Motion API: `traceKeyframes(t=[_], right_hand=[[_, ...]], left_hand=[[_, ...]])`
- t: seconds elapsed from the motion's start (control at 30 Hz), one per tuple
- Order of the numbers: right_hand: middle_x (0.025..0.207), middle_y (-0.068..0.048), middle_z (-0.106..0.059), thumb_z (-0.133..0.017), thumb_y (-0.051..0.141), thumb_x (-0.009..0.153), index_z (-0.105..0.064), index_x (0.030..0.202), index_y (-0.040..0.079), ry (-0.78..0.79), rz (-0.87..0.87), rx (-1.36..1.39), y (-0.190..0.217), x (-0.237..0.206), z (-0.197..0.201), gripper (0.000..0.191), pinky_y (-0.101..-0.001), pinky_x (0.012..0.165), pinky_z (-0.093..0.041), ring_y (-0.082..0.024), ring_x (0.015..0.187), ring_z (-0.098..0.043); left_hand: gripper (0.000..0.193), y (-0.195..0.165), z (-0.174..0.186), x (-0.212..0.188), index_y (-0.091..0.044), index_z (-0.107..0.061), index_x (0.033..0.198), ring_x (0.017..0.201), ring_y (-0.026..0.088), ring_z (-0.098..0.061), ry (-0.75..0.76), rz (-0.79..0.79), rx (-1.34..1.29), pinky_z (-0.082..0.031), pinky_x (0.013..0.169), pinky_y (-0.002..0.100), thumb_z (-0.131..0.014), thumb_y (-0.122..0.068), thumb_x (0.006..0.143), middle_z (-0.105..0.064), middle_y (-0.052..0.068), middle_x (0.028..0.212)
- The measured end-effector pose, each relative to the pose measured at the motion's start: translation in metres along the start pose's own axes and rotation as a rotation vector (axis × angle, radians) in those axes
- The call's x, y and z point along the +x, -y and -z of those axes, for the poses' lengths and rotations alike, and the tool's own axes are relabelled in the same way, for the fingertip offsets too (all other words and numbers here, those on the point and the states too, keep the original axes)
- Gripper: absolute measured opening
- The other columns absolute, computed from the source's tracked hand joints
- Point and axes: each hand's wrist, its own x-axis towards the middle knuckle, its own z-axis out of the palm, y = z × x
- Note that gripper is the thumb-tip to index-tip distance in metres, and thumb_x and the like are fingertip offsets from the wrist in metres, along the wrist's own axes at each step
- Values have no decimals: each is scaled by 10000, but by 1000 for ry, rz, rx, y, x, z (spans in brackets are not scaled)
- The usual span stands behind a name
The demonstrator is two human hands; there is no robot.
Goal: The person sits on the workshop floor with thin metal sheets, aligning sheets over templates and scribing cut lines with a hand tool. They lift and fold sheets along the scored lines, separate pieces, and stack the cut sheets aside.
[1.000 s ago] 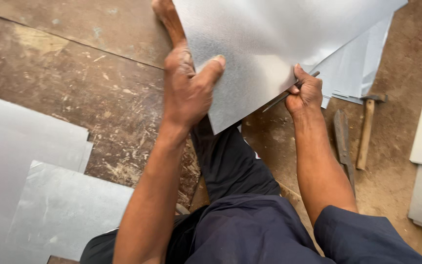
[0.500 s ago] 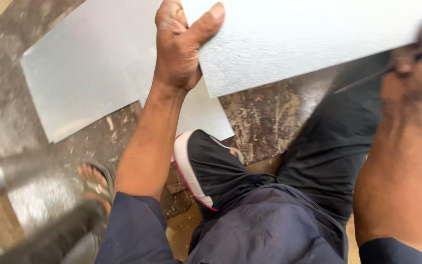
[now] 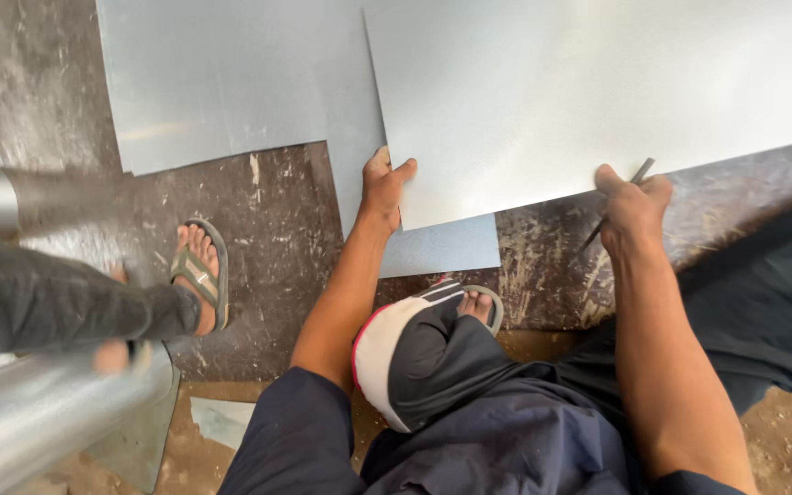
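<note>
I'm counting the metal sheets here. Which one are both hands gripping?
The large pale sheet at upper right, lying over the others. The left hand holds its lower corner and the right hand its lower edge. The grey sheets beneath go untouched.

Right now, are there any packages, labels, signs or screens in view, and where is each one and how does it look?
None in view.
Only plain grey metal sheets: the top sheet, gripped at its near edge by the left hand and the right hand.
More bare sheets lie flat on the floor.
</note>
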Motion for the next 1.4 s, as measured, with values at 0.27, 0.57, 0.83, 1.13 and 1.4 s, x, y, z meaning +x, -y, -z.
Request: traceKeyframes(t=[0.27, 0.57, 0.83, 1.13, 1.4], right_hand=[[799, -123, -622, -745, 26, 971, -650, 866, -42, 116, -61, -196, 13, -13, -46, 157, -268, 455, -365, -119, 573, -565], [736, -162, -700, -726, 126, 992, -700, 876, -24, 291, -110, -356, -13, -24, -71, 191, -276, 410, -323, -110, 482, -513], [824, -116, -750, -727, 284, 981, -758, 978, -9, 354, -144, -1112, -36, -36, -70, 295, -296, 459, -489, -113, 563, -614], [1035, -190, -769, -746, 141, 904, -729, 1164, -28, 396, 321, -971, -98, -102, -66, 311, -362, 831, -590, -255, 948, -758], [1031, -175, -773, -737, 184, 918, -756, 1171, 21, 427, 206, -985, -95, -94, -61, 302, -373, 849, -582, -253, 946, -756]], left_hand=[[390, -25, 40, 16, 98, -555, 1279, 1068, 243, -698, -67, -126, 61, -583, 950, 359, -602, -6, 905, -692, 213, 1185], [440, -30, 90, 9, 94, -554, 1322, 1086, 249, -709, -96, -102, 62, -577, 970, 358, -612, -28, 903, -709, 245, 1200], [573, -21, 127, -7, -72, -436, 1478, 924, 232, -688, -390, 168, 685, -590, 824, 380, -603, -281, 972, -703, 170, 1060], [751, 51, 104, -89, -128, -385, 1489, 1309, 433, -439, -536, 134, 1058, -429, 1029, 595, -793, -241, 868, -450, 272, 1431], [375, 34, 162, -46, -3, -671, 1041, 929, 248, -689, -443, 303, 685, -543, 815, 405, -779, -330, 892, -715, 146, 1012]])
